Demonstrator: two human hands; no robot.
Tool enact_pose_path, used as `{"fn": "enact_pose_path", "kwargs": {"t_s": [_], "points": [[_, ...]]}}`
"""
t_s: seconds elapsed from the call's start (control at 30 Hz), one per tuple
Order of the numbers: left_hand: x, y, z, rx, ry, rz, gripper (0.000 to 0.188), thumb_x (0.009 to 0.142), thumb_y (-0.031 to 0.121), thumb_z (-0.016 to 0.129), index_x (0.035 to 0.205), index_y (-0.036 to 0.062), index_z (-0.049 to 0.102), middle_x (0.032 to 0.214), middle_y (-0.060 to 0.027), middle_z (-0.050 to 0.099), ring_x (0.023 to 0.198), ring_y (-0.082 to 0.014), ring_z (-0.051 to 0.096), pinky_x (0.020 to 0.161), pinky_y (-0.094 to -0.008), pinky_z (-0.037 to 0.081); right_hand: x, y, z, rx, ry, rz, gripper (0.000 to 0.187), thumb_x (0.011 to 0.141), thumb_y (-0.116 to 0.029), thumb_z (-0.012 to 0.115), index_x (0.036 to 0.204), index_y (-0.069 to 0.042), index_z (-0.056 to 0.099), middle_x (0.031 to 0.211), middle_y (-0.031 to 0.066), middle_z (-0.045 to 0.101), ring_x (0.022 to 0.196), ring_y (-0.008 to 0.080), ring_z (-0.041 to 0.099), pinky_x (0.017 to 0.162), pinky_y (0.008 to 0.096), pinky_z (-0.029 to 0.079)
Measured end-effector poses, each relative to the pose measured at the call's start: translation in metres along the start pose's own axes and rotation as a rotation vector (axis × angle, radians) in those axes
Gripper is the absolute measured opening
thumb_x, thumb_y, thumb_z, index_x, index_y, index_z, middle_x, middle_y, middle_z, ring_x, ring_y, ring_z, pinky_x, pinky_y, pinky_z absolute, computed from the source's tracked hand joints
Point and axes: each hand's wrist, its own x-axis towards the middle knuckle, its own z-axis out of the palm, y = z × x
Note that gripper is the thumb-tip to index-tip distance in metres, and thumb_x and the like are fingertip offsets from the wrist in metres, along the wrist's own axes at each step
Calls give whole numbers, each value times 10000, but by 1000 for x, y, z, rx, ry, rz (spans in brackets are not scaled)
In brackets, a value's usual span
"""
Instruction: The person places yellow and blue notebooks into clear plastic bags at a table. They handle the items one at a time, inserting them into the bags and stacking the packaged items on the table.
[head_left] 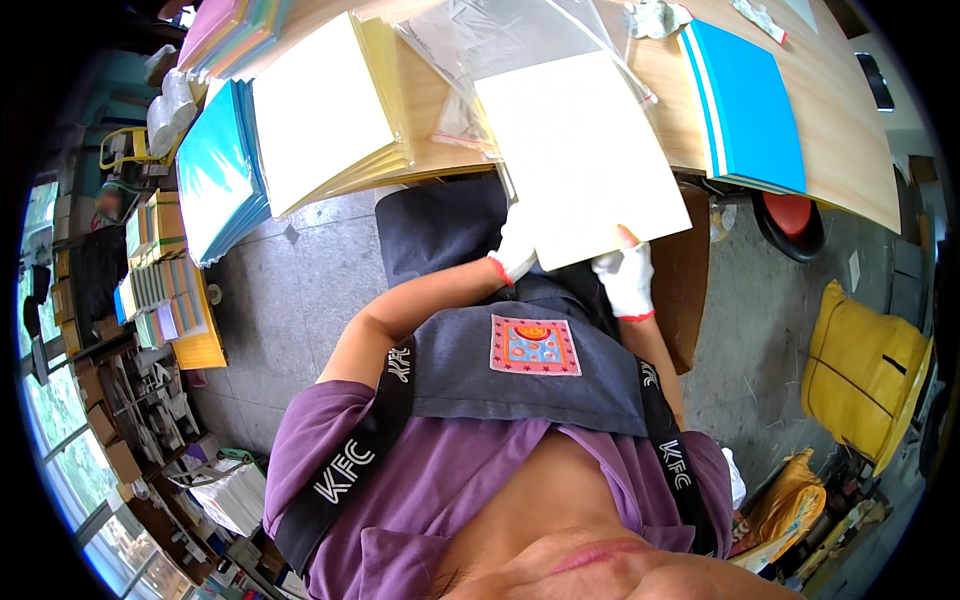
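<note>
A pale cream rectangular sheet (590,150) lies tilted in front of me, its near end reaching past the table's edge. My right hand (627,280), in a white glove with a red cuff, pinches the near edge, with a bare fingertip on top. My left hand (515,248), gloved the same way, is closed at the near left corner; its fingers are partly hidden by the sheet. Whether this is one sheet or a thin stack, I cannot tell. Clear plastic bags (520,38) lie flat under and beyond its far end.
Left on the wooden table (850,150) are bagged stacks of cream sheets (325,100), blue sheets (218,165) and multicoloured sheets (228,35). A blue stack (745,105) sits at the right. A red-seated stool (788,213) and a yellow wrapped bundle (865,375) stand below on the right.
</note>
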Motion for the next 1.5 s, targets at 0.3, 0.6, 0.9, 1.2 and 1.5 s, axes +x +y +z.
{"fn": "enact_pose_path", "kwargs": {"t_s": [0.3,0.6,0.9,1.2,1.5], "points": [[-20,15,-21,-214,146,-874,250,1005,217,583,1161,28,636,1013,-91,707,823,-184,689,733,-307,589,71,35,29,233,-49,93,423,1006,-147,556,1368,29,427,1147,155,637,998,251,640,923,328,500],[-15,89,-46,40,139,-695,336,983,236,618,1271,69,570,1138,-82,672,968,-185,683,737,-321,565,13,-5,80,-512,-362,241,396,1046,-291,510,1284,19,570,883,54,688,629,70,597,557,218,474],[6,122,-59,398,106,-576,388,984,409,586,931,30,654,876,-61,702,755,-123,647,704,-271,530,29,-10,126,-1196,-287,-569,125,958,-196,629,984,-118,723,694,70,655,561,185,645,525,316,467],[8,123,-87,536,11,-651,202,985,160,555,1007,-12,660,892,-85,713,731,-131,671,665,-241,536,30,14,109,-1661,-352,-821,69,868,-147,681,919,-140,727,796,35,669,643,208,669,536,338,503],[-4,117,-102,139,3,-611,176,987,126,544,926,-10,638,809,-58,651,627,-102,571,575,-226,469,46,54,136,-1947,-475,-892,171,907,-321,648,937,-174,565,635,29,665,529,239,672,419,367,501]]}}
